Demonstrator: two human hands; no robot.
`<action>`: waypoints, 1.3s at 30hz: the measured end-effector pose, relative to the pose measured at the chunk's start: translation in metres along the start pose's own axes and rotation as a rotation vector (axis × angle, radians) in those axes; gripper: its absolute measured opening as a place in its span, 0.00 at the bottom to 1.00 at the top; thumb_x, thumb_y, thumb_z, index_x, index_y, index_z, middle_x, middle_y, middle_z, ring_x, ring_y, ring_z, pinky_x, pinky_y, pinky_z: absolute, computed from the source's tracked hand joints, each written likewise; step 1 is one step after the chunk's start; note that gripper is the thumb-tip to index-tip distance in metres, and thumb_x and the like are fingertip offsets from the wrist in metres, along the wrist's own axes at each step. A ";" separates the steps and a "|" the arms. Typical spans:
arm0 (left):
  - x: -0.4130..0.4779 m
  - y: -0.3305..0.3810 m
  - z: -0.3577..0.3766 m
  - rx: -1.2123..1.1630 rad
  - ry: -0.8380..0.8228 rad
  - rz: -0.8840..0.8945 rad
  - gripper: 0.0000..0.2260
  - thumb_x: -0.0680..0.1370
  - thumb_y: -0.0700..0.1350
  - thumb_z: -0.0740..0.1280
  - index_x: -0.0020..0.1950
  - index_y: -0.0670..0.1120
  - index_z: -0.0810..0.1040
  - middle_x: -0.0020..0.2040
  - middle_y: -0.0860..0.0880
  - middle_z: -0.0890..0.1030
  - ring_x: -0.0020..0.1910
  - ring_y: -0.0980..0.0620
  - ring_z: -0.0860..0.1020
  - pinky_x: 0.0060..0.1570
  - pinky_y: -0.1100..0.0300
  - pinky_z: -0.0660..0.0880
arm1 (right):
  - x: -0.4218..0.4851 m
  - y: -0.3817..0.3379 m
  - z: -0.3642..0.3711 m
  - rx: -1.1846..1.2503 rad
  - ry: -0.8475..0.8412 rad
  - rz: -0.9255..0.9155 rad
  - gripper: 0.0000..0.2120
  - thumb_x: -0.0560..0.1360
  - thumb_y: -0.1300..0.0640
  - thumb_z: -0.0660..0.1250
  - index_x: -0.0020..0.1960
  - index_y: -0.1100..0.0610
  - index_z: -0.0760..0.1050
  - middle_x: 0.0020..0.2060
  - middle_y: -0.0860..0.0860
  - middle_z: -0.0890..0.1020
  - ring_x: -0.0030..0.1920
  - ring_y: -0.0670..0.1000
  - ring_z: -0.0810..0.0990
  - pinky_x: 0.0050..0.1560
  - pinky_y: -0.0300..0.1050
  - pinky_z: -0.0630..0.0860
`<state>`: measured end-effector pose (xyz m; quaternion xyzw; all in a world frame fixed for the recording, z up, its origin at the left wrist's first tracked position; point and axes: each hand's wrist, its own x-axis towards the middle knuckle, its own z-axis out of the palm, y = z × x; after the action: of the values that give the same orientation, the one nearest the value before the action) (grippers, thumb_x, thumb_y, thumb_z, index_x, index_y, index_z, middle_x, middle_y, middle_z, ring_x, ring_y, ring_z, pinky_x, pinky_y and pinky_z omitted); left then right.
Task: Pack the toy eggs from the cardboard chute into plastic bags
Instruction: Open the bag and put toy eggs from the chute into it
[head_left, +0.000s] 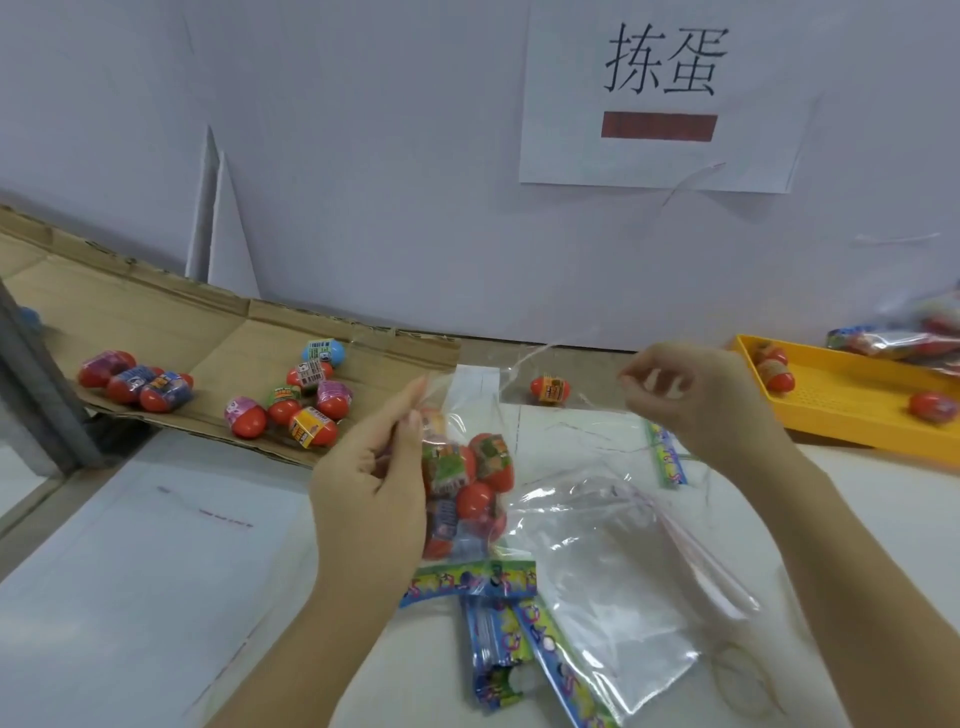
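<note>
**Toy eggs (475, 501), red plastic ovals with printed bands: some bagged, more on the chute**

Several are already inside a thin clear plastic bag (475, 395) held upright over the white table (130, 545), near centre. A scatter more lie loose on the flat brown cardboard chute (156, 317) at far left. One stray egg (549, 388) sits on the table just beyond the bag.

Left hand (374, 483) grips the bag's left side, thumb and fingertips pinching the film below the mouth. Right hand (691, 400) is curled and looks to be pinching the opposite mouth edge. The film is near invisible there, so I'm not fully sure.

Handling, my read:
- The eggs are probably light, hard-shelled and smooth, so they will roll. Take them across the banded middle.
- The bag is floppy and slick, with no shape of its own. Hold it at the mouth edge and support the loaded bottom.
- The film may stretch or slip if the whole load hangs from one pinch.

Also on the table:
- an empty clear bag (623, 571), near right
- printed header cards (498, 639), near centre
- a yellow plastic tray (852, 410), far right, with eggs and packed bags
</note>
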<state>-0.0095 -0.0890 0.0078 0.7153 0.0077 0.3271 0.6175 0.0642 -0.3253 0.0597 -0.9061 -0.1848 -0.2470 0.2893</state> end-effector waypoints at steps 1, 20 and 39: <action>0.001 0.003 0.001 -0.002 -0.004 -0.007 0.16 0.80 0.40 0.64 0.56 0.63 0.78 0.53 0.66 0.82 0.46 0.67 0.80 0.45 0.74 0.75 | 0.001 -0.004 0.003 0.049 -0.008 -0.002 0.10 0.69 0.57 0.71 0.40 0.41 0.76 0.32 0.36 0.79 0.32 0.42 0.74 0.35 0.35 0.69; -0.003 0.011 0.001 -0.117 -0.030 -0.044 0.16 0.80 0.40 0.64 0.60 0.60 0.76 0.51 0.66 0.82 0.51 0.65 0.80 0.49 0.74 0.75 | 0.012 -0.040 -0.039 0.384 -0.283 0.022 0.06 0.69 0.58 0.73 0.39 0.46 0.84 0.36 0.43 0.85 0.39 0.40 0.83 0.40 0.27 0.74; 0.002 0.011 -0.002 -0.172 0.044 -0.082 0.18 0.79 0.41 0.65 0.59 0.65 0.74 0.60 0.54 0.82 0.59 0.61 0.79 0.56 0.65 0.77 | 0.014 -0.006 -0.078 0.871 -0.637 0.292 0.27 0.68 0.41 0.74 0.66 0.38 0.73 0.56 0.53 0.83 0.47 0.57 0.84 0.48 0.53 0.81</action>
<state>-0.0127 -0.0892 0.0189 0.6514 0.0222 0.3165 0.6892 0.0460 -0.3658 0.1258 -0.7490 -0.2208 0.1810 0.5979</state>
